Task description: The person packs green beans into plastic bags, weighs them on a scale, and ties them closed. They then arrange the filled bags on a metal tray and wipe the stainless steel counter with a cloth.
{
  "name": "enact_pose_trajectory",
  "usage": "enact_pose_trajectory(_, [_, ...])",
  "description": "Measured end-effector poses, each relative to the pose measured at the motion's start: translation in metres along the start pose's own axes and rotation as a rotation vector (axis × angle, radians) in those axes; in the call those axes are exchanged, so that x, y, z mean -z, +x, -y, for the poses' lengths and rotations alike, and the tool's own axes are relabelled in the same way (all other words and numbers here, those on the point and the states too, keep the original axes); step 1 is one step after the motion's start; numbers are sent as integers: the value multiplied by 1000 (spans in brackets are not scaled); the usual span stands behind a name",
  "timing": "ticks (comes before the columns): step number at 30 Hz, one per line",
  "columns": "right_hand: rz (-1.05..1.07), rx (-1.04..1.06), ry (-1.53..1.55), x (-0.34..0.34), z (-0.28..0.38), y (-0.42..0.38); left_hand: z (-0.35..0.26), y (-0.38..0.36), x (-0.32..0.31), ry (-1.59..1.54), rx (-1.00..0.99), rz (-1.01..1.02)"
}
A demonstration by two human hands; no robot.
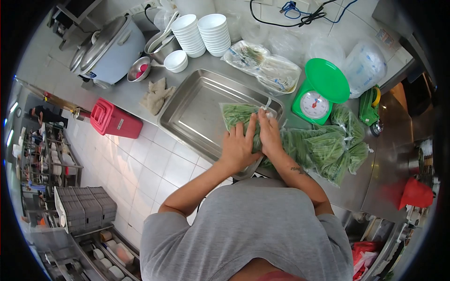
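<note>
Pressing down, both hands gripped one bag of green beans lying in the steel tray on the counter: left hand flat over it, right hand pinching its knotted top. More bean bags sat just right, near the green scale.

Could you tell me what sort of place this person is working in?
Most likely a commercial kitchen: a long steel counter holds a large rice cooker, stacks of white bowls, and a green weighing scale beside bagged green beans.
</note>
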State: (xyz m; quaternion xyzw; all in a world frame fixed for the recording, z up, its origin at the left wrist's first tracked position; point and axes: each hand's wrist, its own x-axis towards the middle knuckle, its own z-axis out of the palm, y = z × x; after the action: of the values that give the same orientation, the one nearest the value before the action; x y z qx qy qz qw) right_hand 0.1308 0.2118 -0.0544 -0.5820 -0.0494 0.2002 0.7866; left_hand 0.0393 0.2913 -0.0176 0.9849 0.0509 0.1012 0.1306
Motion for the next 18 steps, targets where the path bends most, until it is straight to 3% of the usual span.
enact_pose_trajectory(4, [74,-46,1,1,-10,-4,12,6,-11,-399,140,103])
enact_pose_trajectory(7, [200,1,-32,6,0,2,47,18,-8,-487,63,43])
enact_pose_trajectory(8, [261,38,-54,8,5,5,57,22,-3,-483,136,53])
enact_pose_trajectory(12, [-19,207,-27,58,26,24,100,44,9,-156,201,65])
enact_pose_trajectory(15, [-362,244,25,130,38,44,94,59,5,-87,-123,-252])
enact_pose_trajectory(18, [-690,220,70,175,65,62,48,89,1,-535,-167,-21])
